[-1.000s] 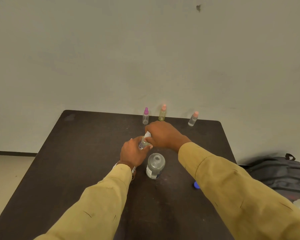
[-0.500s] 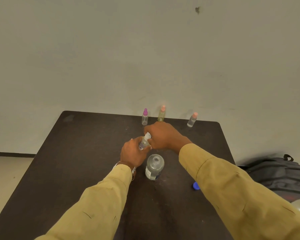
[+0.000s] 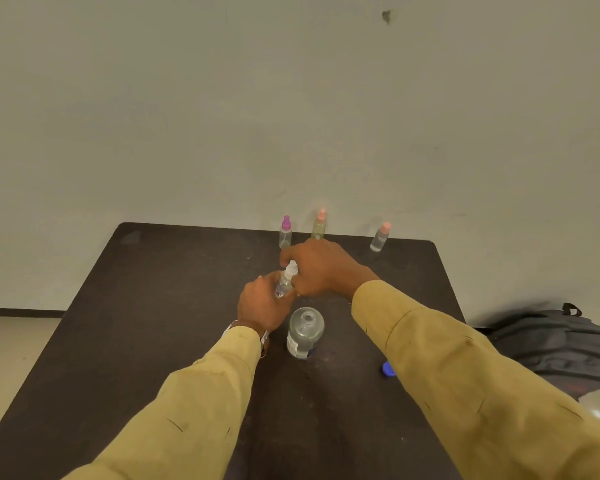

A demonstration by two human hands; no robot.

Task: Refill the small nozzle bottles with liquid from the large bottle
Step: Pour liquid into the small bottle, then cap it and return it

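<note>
Gripping the small bottle [image 3: 284, 285] in my left hand [image 3: 261, 306], just beyond the open big bottle [image 3: 305, 336], I'm pinching its nozzle [image 3: 292, 267] with my right hand [image 3: 323, 269]. I'm thinking: holding the body steady, twisting only the top.

No text legible anywhere: large bottle [image 3: 305, 336] carries a white-and-blue label, print too small and blurred to read; small nozzle bottles [image 3: 285, 233] show no readable markings.
</note>
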